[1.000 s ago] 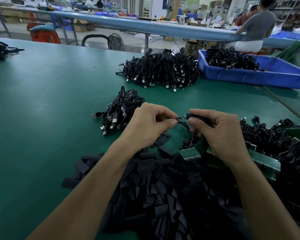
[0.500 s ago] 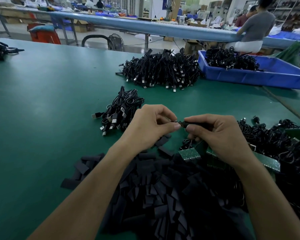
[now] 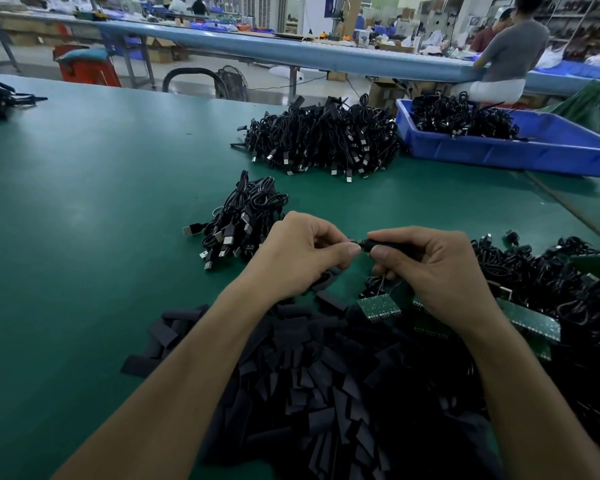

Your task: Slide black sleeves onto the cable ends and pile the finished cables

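Green matting covers the long table (image 3: pixel 84 202) of a busy workshop, with another bench and seated workers beyond. Near the front edge the left hand (image 3: pixel 302 251) pinches a cable end (image 3: pixel 355 241) between thumb and forefinger. The right hand (image 3: pixel 430 268), fingers curled, grips a black sleeve (image 3: pixel 381 243) whose mouth meets that end. The two hands nearly touch above a heap of loose sleeves (image 3: pixel 326 393). Thin wires hang from under the right hand to a small green circuit board (image 3: pixel 378 306). To do this step well, I judge, the sleeve should lie in line with the cable end, with its flat mouth squeezed open by the right thumb and forefinger. The end should then be fed straight in with a slight twist rather than forced, so the thin wires are not bent or pulled off the board. A pinch close to the tip should stop the end buckling. Once sleeved, the cable would likely go to the small pile of cables (image 3: pixel 243 220) just left of the hands. A larger heap (image 3: pixel 326 140) and a blue bin (image 3: pixel 534 150) of cables lie farther back, and a tangle of cables (image 3: pixel 551 289) lies at the right. No brand, label or writing can be read; marks on the board are too small to tell.
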Demonstrator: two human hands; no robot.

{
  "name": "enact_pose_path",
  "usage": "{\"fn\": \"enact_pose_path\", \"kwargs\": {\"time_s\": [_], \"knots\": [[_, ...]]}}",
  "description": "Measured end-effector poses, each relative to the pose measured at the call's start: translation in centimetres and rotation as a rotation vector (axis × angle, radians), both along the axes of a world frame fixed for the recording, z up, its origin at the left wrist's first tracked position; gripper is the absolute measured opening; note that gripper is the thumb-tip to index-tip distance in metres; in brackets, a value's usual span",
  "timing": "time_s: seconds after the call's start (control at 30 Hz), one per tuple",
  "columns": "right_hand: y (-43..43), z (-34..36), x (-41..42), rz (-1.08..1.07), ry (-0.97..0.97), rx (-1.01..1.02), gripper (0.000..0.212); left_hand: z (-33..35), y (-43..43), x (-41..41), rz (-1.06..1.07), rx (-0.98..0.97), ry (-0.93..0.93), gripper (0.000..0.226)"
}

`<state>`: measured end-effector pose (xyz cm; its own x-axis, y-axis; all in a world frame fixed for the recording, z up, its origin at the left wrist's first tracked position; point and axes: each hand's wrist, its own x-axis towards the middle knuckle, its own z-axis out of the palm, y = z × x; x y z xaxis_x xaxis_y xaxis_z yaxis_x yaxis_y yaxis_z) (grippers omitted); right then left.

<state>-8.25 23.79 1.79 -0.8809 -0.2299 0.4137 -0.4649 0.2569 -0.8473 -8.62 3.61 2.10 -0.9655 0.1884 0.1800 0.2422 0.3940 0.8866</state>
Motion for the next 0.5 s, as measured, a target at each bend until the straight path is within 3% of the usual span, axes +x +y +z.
{"fn": "enact_pose_path", "kwargs": {"time_s": [0.5], "knots": [[-0.48,0.09,0.24,0.008,-0.024,-0.046,0.021,0.40,0.00,0.27,-0.045,0.032,-0.048,0.009]]}}
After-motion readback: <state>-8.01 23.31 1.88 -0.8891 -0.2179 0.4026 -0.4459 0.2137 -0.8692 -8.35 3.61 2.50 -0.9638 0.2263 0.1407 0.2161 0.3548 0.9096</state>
